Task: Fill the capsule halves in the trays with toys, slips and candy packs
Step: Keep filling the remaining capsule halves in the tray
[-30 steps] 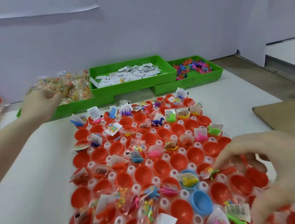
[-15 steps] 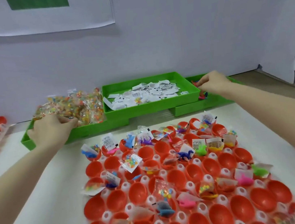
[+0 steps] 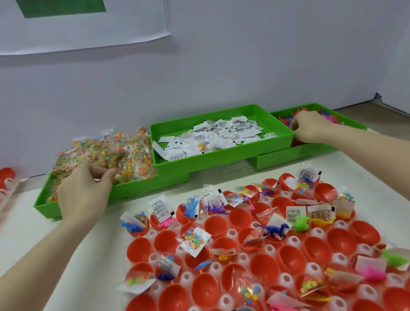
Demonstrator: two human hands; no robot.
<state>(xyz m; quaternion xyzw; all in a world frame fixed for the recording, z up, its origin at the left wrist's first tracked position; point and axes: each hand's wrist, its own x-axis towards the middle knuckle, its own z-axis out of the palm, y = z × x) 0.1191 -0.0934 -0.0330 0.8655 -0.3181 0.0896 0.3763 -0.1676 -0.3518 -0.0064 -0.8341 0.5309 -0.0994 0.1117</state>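
white wall (image 3: 263, 54), paper sheet (image 3: 127, 21) with green rectangle (image 3: 60, 5)

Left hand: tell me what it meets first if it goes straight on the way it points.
The left hand points into the heap of candy packs in the left green tray; its fingertips look already among them, so those come first.
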